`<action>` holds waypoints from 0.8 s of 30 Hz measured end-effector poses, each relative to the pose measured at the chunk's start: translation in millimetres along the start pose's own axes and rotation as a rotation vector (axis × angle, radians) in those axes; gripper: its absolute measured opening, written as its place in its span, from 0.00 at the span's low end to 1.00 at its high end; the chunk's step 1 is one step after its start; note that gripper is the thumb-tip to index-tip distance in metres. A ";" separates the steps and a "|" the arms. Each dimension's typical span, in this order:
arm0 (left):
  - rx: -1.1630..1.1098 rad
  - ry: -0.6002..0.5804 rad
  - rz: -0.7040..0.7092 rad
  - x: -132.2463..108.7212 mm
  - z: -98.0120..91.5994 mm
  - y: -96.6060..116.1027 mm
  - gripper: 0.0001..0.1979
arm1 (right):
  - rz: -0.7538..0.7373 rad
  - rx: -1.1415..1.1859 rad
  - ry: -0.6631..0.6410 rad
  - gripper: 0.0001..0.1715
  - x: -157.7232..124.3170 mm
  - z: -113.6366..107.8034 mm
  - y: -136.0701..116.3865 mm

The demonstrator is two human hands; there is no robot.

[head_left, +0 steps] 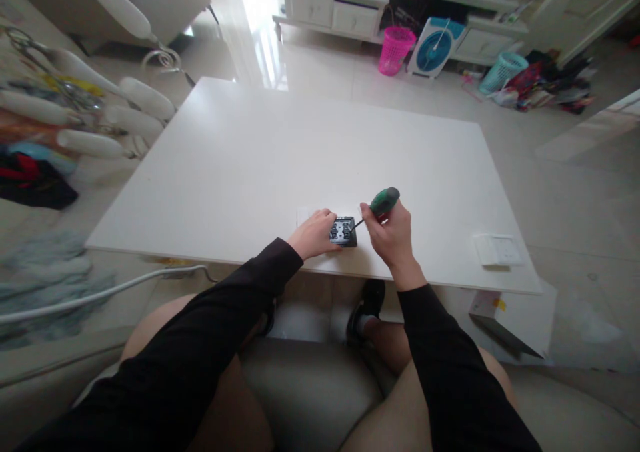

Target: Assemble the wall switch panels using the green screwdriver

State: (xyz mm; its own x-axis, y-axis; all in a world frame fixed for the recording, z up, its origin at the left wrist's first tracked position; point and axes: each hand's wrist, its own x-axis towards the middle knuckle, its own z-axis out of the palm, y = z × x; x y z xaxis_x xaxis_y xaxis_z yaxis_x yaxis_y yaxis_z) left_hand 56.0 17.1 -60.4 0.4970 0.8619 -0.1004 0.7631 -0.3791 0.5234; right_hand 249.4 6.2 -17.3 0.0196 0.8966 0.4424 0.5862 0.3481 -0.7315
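Note:
A small dark square module (345, 231), like the back of a wall switch, lies near the front edge of the white table (260, 165). My left hand (315, 233) is curled around its left side and holds it down. My right hand (393, 233) grips a screwdriver with a green handle (384, 201). Its thin shaft slants down to the left and its tip touches the module's right side. A white flat piece (304, 214) peeks out just behind my left hand.
A white switch plate (498, 250) lies on the table's front right corner. A white cable (100, 295) runs along the left below the table. Beyond the table stand a pink basket (395, 50), a blue fan (434, 49) and a teal basket (502, 72).

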 end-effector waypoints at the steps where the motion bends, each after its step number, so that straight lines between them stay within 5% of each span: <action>1: 0.003 -0.004 0.000 0.0 0.0 -0.1 0.24 | 0.000 -0.003 0.000 0.19 0.0 0.1 0.2; 24: -0.012 0.024 0.044 1.4 2.5 -4.1 0.21 | -0.013 -0.026 0.019 0.20 -0.6 0.9 1.0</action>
State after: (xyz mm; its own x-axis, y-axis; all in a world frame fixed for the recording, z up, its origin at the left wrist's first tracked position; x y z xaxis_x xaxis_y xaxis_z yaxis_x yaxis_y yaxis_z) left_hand 54.5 19.1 -64.8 0.5198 0.8524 -0.0570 0.7357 -0.4128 0.5369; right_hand 249.2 6.3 -18.8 0.0271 0.8869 0.4612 0.6073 0.3519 -0.7123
